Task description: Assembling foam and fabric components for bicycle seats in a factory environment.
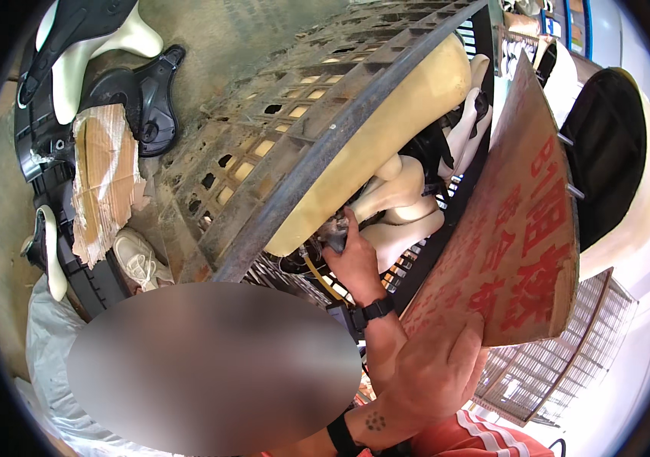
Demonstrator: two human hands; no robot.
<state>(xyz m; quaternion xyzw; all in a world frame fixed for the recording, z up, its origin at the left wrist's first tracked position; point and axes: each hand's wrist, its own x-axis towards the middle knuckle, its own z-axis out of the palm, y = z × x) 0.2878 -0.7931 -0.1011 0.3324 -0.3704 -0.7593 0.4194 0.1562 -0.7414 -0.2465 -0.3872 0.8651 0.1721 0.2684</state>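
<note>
My left hand (pixel 435 365) reaches in from the lower left with a black band on its wrist. Its fingers are closed on the lower edge of a brown cardboard sheet (pixel 519 228) with red print. Under that wrist crosses my other arm, wearing a black strap with a small box. That arm's hand, my right (pixel 354 263), is inside a plastic crate (pixel 329 137), its fingers bent around a small dark grey piece I cannot identify. Close to the fingertips lie smooth cream-white curved parts (pixel 401 194). A long cream panel (pixel 393 126) stands along the crate's wall.
Black and white moulded parts (pixel 146 99) lie on the floor at left, with a torn cardboard piece (pixel 104 179) over them. Close by is a light shoe (pixel 141 261). A black-and-cream shell (pixel 606 160) stands at right. A blurred patch hides the lower left.
</note>
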